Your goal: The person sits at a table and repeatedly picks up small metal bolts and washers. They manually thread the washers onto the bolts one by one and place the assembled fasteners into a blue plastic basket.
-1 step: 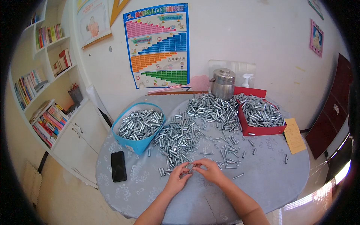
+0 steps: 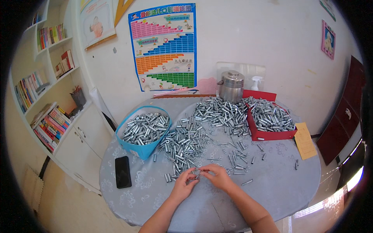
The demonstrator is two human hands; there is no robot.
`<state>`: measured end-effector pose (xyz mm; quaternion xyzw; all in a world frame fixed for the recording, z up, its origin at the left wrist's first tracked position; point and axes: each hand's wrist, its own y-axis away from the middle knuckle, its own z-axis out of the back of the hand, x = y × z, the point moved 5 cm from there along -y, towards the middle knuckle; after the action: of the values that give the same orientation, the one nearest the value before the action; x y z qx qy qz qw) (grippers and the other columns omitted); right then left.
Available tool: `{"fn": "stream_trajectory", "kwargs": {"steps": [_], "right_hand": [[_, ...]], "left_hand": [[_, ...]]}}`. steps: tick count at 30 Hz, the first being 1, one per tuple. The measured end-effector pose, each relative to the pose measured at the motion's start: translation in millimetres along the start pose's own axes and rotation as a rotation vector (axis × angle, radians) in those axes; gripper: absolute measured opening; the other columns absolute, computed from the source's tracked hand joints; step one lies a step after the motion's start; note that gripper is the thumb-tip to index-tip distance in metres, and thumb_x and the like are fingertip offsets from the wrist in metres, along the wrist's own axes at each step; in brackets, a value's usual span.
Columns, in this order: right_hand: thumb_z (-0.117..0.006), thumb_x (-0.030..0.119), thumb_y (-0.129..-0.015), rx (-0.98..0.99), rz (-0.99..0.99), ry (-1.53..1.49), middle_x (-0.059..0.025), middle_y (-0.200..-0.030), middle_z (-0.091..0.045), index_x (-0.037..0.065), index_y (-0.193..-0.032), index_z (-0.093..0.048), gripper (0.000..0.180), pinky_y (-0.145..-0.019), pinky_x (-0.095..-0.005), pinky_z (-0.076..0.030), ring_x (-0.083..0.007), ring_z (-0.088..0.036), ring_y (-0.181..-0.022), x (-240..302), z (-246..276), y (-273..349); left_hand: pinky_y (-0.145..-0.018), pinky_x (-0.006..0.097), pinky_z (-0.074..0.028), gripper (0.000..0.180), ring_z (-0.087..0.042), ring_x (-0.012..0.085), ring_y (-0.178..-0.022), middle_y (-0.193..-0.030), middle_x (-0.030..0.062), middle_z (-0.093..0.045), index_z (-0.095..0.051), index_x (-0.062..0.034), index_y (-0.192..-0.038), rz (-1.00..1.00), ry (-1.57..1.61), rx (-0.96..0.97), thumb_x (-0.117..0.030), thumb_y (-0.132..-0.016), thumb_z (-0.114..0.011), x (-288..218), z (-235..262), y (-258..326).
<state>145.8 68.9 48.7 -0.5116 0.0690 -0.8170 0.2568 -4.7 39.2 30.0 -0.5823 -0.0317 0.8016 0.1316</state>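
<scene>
My left hand (image 2: 184, 183) and my right hand (image 2: 215, 178) meet near the front middle of the table, fingers pinched together. Between their fingertips is a small, thin metal bolt (image 2: 197, 177), partly covered by the fingers. Just beyond them spreads a loose heap of silvery metal sleeves and bolts (image 2: 182, 145). To the right of my right hand lie scattered bolts (image 2: 240, 158) and small washers or nuts, too small to tell apart. A few short metal sleeves (image 2: 168, 178) are beside my left hand.
A blue fabric bin (image 2: 142, 150) full of metal sleeves stands at left, behind a black phone (image 2: 123, 172). At the back right are a red box (image 2: 272, 135) of metal parts, a steel canister (image 2: 231, 86), a spray bottle (image 2: 255, 83) and a yellow paper (image 2: 305, 141).
</scene>
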Motion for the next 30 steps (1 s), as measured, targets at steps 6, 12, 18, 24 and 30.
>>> {"fn": "stream_trajectory", "kwargs": {"steps": [6,12,18,24,30], "right_hand": [[-0.057,0.017,-0.08,0.107,0.188,0.191,-0.0087,-0.094,-0.059,0.009,-0.099,-0.061,0.021,-0.078,-0.0343,-0.042,-0.0263,-0.054,-0.09,6.8,-12.5,2.6],[-0.058,0.017,-0.076,-0.055,0.043,0.14,-0.0102,-0.091,-0.058,0.008,-0.093,-0.063,0.019,-0.077,-0.0344,-0.043,-0.0283,-0.053,-0.088,20.0,-14.1,-1.2],[-0.064,0.017,-0.071,0.121,0.143,0.4,-0.0081,-0.081,-0.058,0.008,-0.083,-0.064,0.016,-0.072,-0.0348,-0.042,-0.0268,-0.054,-0.08,4.8,-43.3,-17.5],[-0.068,0.02,-0.065,0.088,0.126,0.524,-0.0077,-0.073,-0.056,0.009,-0.077,-0.063,0.016,-0.067,-0.0364,-0.042,-0.0262,-0.054,-0.075,2.0,-64.6,-27.3],[-0.069,0.016,-0.065,0.102,0.042,0.412,-0.0064,-0.072,-0.058,0.008,-0.075,-0.061,0.015,-0.061,-0.0331,-0.043,-0.0227,-0.054,-0.068,0.3,-58.2,-24.6]], "left_hand": [[-0.073,0.025,-0.043,0.044,-0.054,0.0103,-0.08,-0.088,0.0062,-0.062,-0.047,-0.0043,-0.115,-0.008,0.053,-0.024,-0.005,-0.074,-0.063,-5.1,4.7,2.8],[-0.065,0.021,-0.043,0.04,-0.052,0.0081,-0.068,-0.078,0.003,-0.058,-0.052,-0.0042,-0.112,-0.042,0.179,-0.405,-0.004,-0.074,-0.064,7.9,45.0,-1.5],[-0.06,0.016,-0.039,0.021,-0.049,0.0031,-0.068,-0.076,-0.0016,-0.055,-0.061,-0.003,-0.097,0.014,0.413,-0.58,-0.001,-0.076,-0.062,4.5,59.2,-0.9],[-0.059,0.017,-0.041,0.021,-0.052,0.0046,-0.066,-0.075,0.0003,-0.058,-0.061,-0.0024,-0.096,0.04,0.422,-0.566,-0.001,-0.076,-0.063,14.1,57.4,-0.5],[-0.06,0.02,-0.045,0.019,-0.056,0.0084,-0.067,-0.077,0.0047,-0.06,-0.059,0.0017,-0.095,0.061,0.524,-0.563,-0.001,-0.077,-0.061,19.2,54.8,-1.2]]}}
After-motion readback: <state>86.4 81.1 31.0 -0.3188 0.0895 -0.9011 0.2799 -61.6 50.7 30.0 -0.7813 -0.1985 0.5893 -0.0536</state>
